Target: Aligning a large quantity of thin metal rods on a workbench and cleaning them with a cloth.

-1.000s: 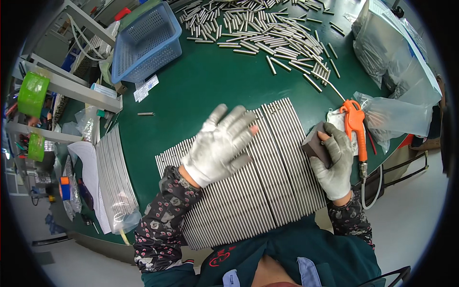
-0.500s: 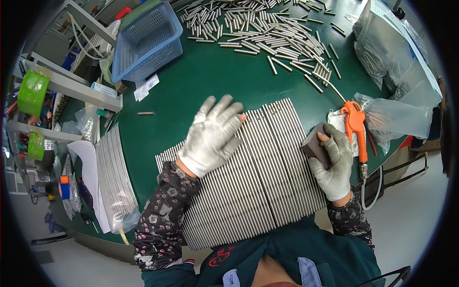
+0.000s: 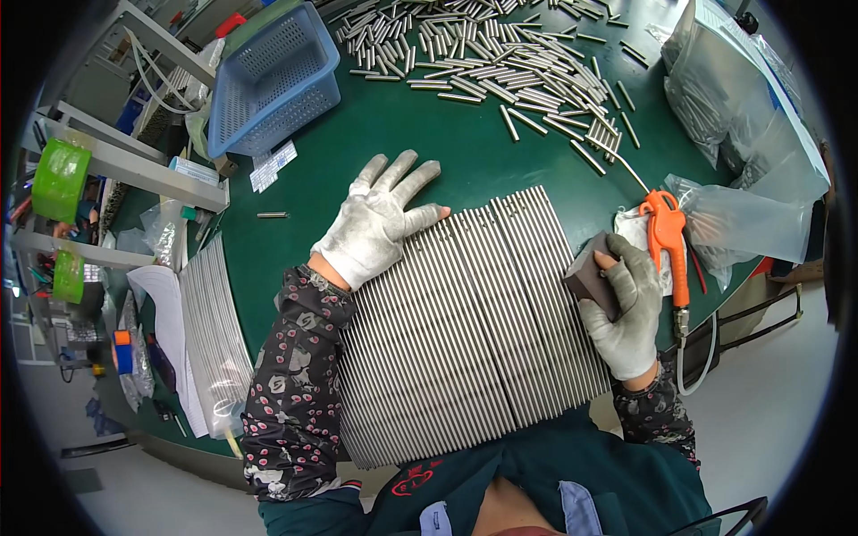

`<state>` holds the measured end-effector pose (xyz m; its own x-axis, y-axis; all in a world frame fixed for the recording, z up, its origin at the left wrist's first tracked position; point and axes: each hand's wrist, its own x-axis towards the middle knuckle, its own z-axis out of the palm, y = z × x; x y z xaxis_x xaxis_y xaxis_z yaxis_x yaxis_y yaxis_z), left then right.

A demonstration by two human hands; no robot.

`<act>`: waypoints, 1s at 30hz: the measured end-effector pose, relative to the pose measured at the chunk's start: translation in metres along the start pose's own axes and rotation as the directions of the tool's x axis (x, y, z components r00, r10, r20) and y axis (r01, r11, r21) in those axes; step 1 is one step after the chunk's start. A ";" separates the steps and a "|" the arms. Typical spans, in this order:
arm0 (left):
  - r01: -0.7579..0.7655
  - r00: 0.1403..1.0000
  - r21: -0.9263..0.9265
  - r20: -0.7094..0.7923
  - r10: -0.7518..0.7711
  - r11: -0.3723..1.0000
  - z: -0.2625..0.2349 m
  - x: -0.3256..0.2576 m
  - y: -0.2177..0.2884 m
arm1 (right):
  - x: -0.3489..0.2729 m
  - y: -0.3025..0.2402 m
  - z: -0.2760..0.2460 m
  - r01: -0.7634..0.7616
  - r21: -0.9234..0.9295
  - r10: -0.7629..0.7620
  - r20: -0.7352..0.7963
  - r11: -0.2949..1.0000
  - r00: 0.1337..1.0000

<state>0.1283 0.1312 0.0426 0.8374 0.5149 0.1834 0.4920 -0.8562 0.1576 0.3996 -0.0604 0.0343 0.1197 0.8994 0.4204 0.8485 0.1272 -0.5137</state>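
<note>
Fingers apart, white-gloved left hand (image 3: 371, 221) at the far-left edge of thin silvery metal rods (image 3: 447, 344) rowed near; grey-white-gloved right hand (image 3: 631, 313) grips a dark rectangular block (image 3: 590, 279) at their right. Squaring-up, it seems, probably calling next for even pressure.

Rods (image 3: 474, 348) on the table (image 3: 313, 192) as centre | basket (image 3: 286, 116): 11 o'clock | loose pins (image 3: 500, 71): 12 | air gun (image 3: 664, 237): 2 | bundle (image 3: 214, 330): 9, perhaps upon paper (image 3: 172, 330)

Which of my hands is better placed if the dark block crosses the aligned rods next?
Probably your right hand: it grips the dark block at the right edge of the aligned rods. Your left hand spreads at their upper left, without the block.
</note>
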 end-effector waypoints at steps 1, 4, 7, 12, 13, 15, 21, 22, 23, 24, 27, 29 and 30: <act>-0.038 0.999 0.137 0.039 0.033 0.990 -0.008 0.003 0.003 | 0.000 0.001 0.000 0.002 0.000 -0.002 -0.004 1.000 1.000; -0.065 0.998 0.337 0.022 0.061 0.939 -0.013 0.006 0.000 | -0.001 0.002 0.001 0.002 -0.007 -0.002 0.003 1.000 1.000; -0.020 0.994 0.394 -0.091 0.061 0.919 -0.013 0.005 -0.004 | 0.000 0.003 0.003 0.010 0.005 -0.010 -0.001 1.000 1.000; -0.008 0.994 0.136 -0.108 0.023 0.991 -0.008 0.007 0.002 | 0.001 0.000 0.000 0.009 -0.012 -0.009 0.000 1.000 1.000; 0.044 0.992 0.054 -0.121 -0.037 0.998 -0.004 0.008 0.003 | 0.000 0.001 0.001 0.008 -0.015 -0.008 0.002 1.000 1.000; 0.160 0.980 -0.018 -0.116 -0.161 0.987 0.003 0.012 0.004 | 0.000 0.001 0.001 0.003 -0.015 -0.003 0.005 1.000 1.000; 0.321 0.947 -0.167 0.025 -0.321 0.932 0.005 0.030 0.005 | -0.001 0.002 0.002 0.012 -0.009 -0.012 -0.001 1.000 1.000; 0.316 0.948 -0.164 0.026 -0.316 0.934 0.003 0.033 0.005 | 0.000 0.002 0.002 0.016 -0.009 -0.016 -0.001 1.000 1.000; 0.316 0.949 -0.165 0.027 -0.315 0.935 0.001 0.035 0.005 | 0.000 0.003 0.002 0.014 -0.009 -0.014 -0.001 1.000 1.000; 0.311 0.950 -0.155 0.057 -0.306 0.938 0.000 0.037 0.005 | 0.000 0.003 0.001 0.015 -0.004 -0.015 -0.004 1.000 1.000; 0.302 0.953 -0.126 0.079 -0.294 0.945 -0.002 0.038 0.005 | 0.001 0.002 0.001 0.018 0.005 -0.018 -0.006 1.000 1.000; 0.294 0.955 -0.113 0.073 -0.287 0.949 -0.001 0.039 0.007 | 0.001 0.002 0.001 0.015 0.003 -0.015 -0.004 1.000 1.000; 0.291 0.956 -0.071 0.044 -0.289 0.954 -0.001 0.039 0.009 | 0.001 0.002 0.001 0.017 0.002 -0.017 -0.005 1.000 1.000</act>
<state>0.1655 0.1439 0.0517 0.6694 0.7378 0.0868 0.6964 -0.6640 0.2723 0.4014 -0.0593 0.0328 0.1075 0.8949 0.4331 0.8495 0.1436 -0.5077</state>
